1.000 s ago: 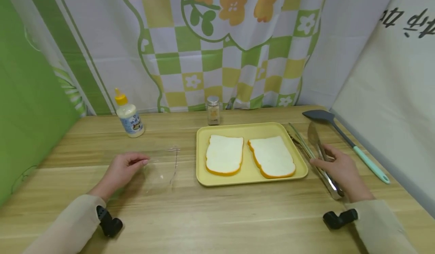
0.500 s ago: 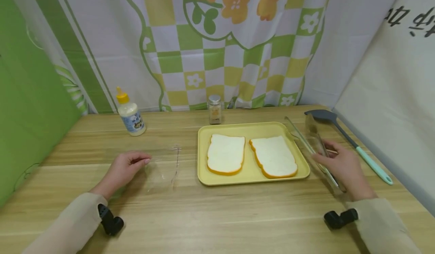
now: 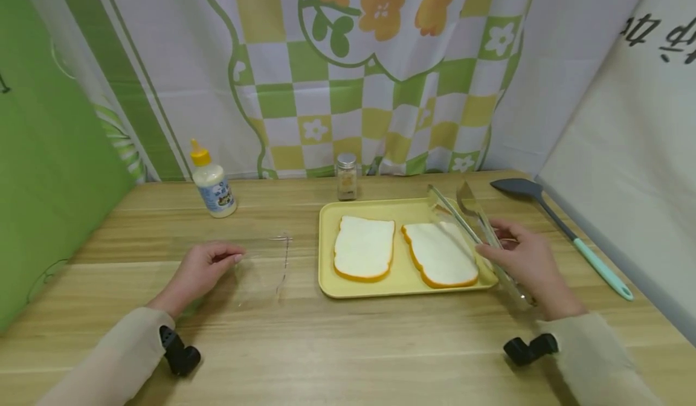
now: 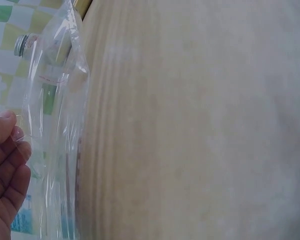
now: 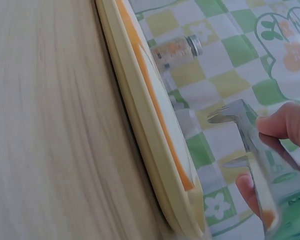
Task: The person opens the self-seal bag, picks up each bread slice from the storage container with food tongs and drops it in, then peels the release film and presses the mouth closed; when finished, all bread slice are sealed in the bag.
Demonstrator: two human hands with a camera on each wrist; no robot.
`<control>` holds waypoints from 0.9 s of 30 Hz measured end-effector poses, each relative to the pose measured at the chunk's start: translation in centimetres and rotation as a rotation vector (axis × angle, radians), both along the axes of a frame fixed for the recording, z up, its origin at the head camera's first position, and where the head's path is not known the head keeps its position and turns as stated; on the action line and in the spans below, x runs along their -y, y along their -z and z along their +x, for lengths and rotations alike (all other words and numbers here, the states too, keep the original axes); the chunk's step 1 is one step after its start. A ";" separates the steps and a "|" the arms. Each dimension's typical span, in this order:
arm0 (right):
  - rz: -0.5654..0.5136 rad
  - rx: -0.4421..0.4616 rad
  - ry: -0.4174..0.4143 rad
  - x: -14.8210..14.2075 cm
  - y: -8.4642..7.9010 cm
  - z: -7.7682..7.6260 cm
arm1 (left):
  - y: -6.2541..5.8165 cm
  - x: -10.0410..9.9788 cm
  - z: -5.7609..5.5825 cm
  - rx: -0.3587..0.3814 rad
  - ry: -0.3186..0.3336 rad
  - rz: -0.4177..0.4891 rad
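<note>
My left hand [image 3: 202,270] pinches the edge of a clear plastic bag [image 3: 263,273] left of the yellow tray [image 3: 399,264]. In the left wrist view the bag [image 4: 55,100] hangs from thumb and fingertips. My right hand [image 3: 530,264] grips a pair of metal tongs [image 3: 455,214] by the sides, their arms spread apart. Their far ends overlap the tray's right part in the head view. Two bread slices lie flat on the tray, a left slice [image 3: 363,246] and a right slice [image 3: 439,252]; the tongs partly cover the right one.
Behind the tray stands a small seasoning jar [image 3: 346,179] with a metal lid. A squeeze bottle [image 3: 215,190] with a yellow cap is at the back left. A spatula [image 3: 571,237] with a mint handle lies along the right side. Printed curtains [image 3: 310,104] hang behind the table.
The tongs have been lifted off the table right of the tray and swung left over its right part. The left hand and the bag hold still.
</note>
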State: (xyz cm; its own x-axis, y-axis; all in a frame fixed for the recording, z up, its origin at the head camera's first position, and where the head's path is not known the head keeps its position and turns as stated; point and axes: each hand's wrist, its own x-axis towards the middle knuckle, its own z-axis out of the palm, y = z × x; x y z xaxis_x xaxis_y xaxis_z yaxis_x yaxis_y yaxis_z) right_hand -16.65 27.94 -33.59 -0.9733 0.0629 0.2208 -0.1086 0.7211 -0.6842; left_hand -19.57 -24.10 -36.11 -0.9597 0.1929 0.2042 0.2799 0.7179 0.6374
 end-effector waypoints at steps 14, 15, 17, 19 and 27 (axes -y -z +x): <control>-0.034 0.088 -0.096 3.3 0.3 -0.5 | 0.0 0.0 0.1 -0.005 0.000 0.004; -0.039 0.096 -0.103 3.6 0.3 -0.5 | 0.0 0.0 0.1 -0.005 -0.002 0.003; -0.041 0.109 -0.117 4.2 0.4 -0.6 | -0.1 0.0 0.2 0.001 -0.008 0.002; -0.042 0.111 -0.139 4.7 0.4 -0.7 | -0.1 0.0 0.2 0.005 -0.011 0.002; -0.050 0.129 -0.175 6.6 0.6 -1.4 | 0.2 0.1 0.2 -0.021 0.000 0.000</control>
State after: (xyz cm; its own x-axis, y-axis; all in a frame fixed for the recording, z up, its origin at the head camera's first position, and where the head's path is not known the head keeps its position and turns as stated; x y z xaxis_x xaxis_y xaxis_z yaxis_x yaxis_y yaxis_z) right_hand -18.06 21.38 -34.17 -0.9903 -0.1014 0.0944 -0.1381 0.6636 -0.7352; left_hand -19.36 -24.20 -36.29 -0.9552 0.1930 0.2244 0.2933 0.7177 0.6316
